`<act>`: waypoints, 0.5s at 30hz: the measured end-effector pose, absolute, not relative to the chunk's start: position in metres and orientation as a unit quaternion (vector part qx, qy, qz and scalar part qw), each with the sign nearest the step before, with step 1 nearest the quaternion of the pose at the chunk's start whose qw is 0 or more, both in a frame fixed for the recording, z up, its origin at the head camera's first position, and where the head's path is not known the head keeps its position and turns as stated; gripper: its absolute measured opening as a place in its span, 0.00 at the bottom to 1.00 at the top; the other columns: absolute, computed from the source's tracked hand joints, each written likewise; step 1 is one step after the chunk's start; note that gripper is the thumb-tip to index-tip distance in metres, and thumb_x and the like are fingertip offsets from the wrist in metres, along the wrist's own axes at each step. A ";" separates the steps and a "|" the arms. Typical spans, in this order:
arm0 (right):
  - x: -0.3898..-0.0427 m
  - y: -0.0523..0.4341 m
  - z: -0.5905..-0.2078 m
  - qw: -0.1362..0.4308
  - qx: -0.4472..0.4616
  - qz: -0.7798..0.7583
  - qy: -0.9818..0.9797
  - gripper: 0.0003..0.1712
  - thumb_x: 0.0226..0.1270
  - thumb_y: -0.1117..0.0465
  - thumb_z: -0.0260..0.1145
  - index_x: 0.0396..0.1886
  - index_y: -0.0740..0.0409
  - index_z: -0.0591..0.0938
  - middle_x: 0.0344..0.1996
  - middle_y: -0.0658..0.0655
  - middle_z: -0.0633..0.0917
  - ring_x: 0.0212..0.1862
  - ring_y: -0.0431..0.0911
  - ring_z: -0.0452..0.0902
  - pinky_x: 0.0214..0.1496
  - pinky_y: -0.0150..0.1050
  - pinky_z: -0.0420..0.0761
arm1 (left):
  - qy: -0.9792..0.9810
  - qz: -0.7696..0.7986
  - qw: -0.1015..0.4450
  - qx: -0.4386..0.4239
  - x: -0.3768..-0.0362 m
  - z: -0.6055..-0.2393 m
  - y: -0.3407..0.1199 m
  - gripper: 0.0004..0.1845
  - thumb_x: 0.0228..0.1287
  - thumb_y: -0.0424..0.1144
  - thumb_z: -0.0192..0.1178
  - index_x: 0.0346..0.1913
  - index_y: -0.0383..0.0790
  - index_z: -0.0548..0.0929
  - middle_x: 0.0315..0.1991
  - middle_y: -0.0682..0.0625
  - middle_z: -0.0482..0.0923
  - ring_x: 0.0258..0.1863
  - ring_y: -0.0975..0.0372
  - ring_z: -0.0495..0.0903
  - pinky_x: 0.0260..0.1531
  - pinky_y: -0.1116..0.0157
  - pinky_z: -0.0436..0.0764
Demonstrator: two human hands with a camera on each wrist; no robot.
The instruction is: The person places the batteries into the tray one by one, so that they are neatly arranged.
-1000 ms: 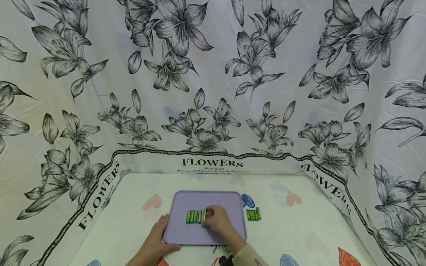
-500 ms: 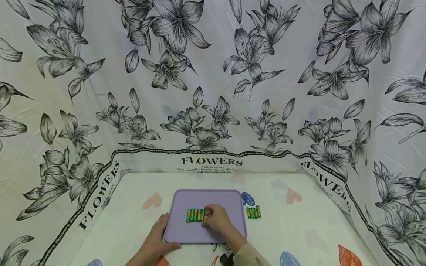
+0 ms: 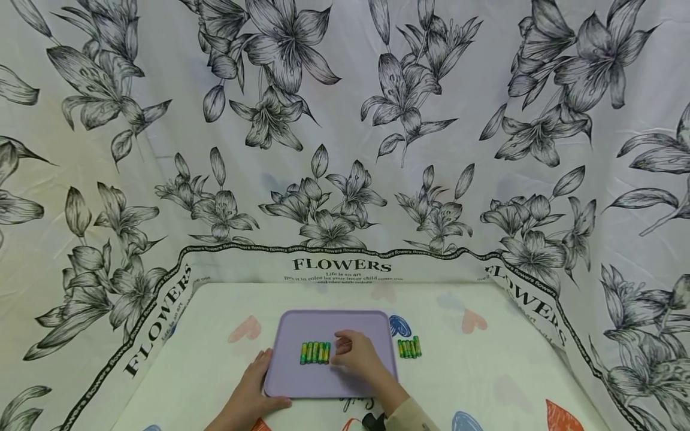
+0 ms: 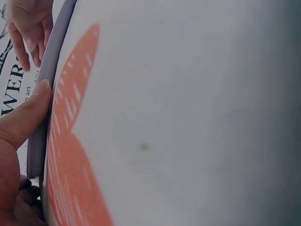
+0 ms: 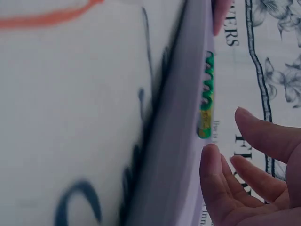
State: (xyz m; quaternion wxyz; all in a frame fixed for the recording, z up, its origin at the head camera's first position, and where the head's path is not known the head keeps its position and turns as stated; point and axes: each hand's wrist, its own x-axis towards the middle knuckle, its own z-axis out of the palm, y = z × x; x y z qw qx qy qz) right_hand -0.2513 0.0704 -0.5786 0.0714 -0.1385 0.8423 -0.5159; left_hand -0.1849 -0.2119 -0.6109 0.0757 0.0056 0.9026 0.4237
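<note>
2 groups come through on my feed: a row of green-and-yellow batteries (image 3: 315, 352) lying side by side on the lilac tray (image 3: 302, 381), and a smaller cluster of matching batteries (image 3: 407, 349) on the patterned cloth (image 3: 442, 374), just beyond the tray's right edge. I see the right hand (image 3: 356, 356) over the tray, just beside the row's right end, its thumb and fingertips apart. The left hand (image 3: 250, 383) rests at the tray's near left corner, fingers extended, thumb against the rim.

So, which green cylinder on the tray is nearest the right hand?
In the head view, the rightmost cylinder on the tray; the others there lie farther left.
</note>
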 end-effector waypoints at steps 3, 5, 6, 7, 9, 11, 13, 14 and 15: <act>-0.250 0.079 -0.573 0.067 -0.147 -0.517 0.840 0.35 0.53 0.65 0.79 0.63 0.65 0.79 0.48 0.61 0.86 0.48 0.51 0.85 0.49 0.43 0.86 | 0.902 0.424 0.076 0.008 -0.185 -0.612 -0.213 0.73 0.33 0.59 0.83 0.79 0.32 0.51 0.80 0.33 0.49 0.80 0.37 0.41 0.75 0.36 0.46; -0.249 0.085 -0.568 0.063 -0.151 -0.521 0.838 0.36 0.54 0.64 0.78 0.64 0.65 0.78 0.51 0.63 0.86 0.49 0.52 0.85 0.50 0.43 0.86 | 0.903 0.423 0.075 0.009 -0.185 -0.613 -0.213 0.73 0.33 0.59 0.83 0.79 0.32 0.51 0.80 0.33 0.49 0.79 0.37 0.42 0.74 0.35 0.46; -0.248 0.089 -0.565 0.062 -0.151 -0.522 0.837 0.36 0.55 0.64 0.78 0.64 0.65 0.77 0.51 0.64 0.85 0.49 0.52 0.85 0.49 0.43 0.86 | 0.903 0.422 0.074 0.009 -0.185 -0.613 -0.213 0.73 0.33 0.59 0.83 0.79 0.32 0.51 0.80 0.33 0.49 0.79 0.37 0.42 0.74 0.35 0.46; -0.247 0.092 -0.562 0.061 -0.149 -0.524 0.837 0.36 0.56 0.63 0.78 0.65 0.64 0.77 0.52 0.64 0.85 0.49 0.51 0.85 0.49 0.42 0.86 | 0.904 0.421 0.074 0.009 -0.185 -0.613 -0.213 0.73 0.33 0.59 0.83 0.80 0.32 0.51 0.80 0.33 0.49 0.79 0.36 0.42 0.74 0.35 0.46; -0.245 0.100 -0.557 0.058 -0.145 -0.528 0.835 0.36 0.58 0.61 0.77 0.66 0.63 0.76 0.53 0.64 0.85 0.49 0.50 0.85 0.48 0.40 0.86 | 0.904 0.422 0.072 0.009 -0.185 -0.614 -0.213 0.73 0.33 0.59 0.83 0.80 0.32 0.51 0.80 0.32 0.49 0.79 0.36 0.42 0.74 0.35 0.46; -0.244 0.109 -0.553 0.055 -0.142 -0.533 0.833 0.36 0.59 0.60 0.76 0.67 0.63 0.76 0.54 0.65 0.84 0.49 0.49 0.85 0.47 0.40 0.86 | 0.902 0.426 0.071 0.011 -0.185 -0.614 -0.213 0.74 0.33 0.59 0.83 0.80 0.32 0.51 0.80 0.33 0.48 0.79 0.37 0.41 0.74 0.35 0.46; -0.243 0.119 -0.550 0.052 -0.137 -0.537 0.831 0.35 0.61 0.59 0.75 0.67 0.62 0.76 0.55 0.66 0.84 0.50 0.49 0.85 0.47 0.39 0.86 | 0.901 0.428 0.068 0.015 -0.186 -0.615 -0.213 0.74 0.33 0.60 0.82 0.79 0.31 0.51 0.80 0.33 0.48 0.80 0.37 0.41 0.75 0.35 0.46; -0.243 0.124 -0.549 0.048 -0.135 -0.540 0.830 0.35 0.61 0.59 0.75 0.67 0.62 0.75 0.55 0.66 0.83 0.50 0.49 0.85 0.47 0.39 0.86 | 0.901 0.428 0.066 0.017 -0.186 -0.615 -0.213 0.73 0.33 0.60 0.82 0.79 0.31 0.51 0.80 0.33 0.48 0.79 0.37 0.41 0.75 0.35 0.46; -0.243 0.130 -0.548 0.045 -0.131 -0.541 0.830 0.35 0.61 0.59 0.75 0.67 0.62 0.75 0.56 0.66 0.83 0.51 0.49 0.86 0.47 0.39 0.86 | 0.901 0.428 0.065 0.018 -0.186 -0.615 -0.213 0.73 0.34 0.60 0.82 0.79 0.31 0.50 0.80 0.33 0.48 0.80 0.37 0.41 0.75 0.36 0.45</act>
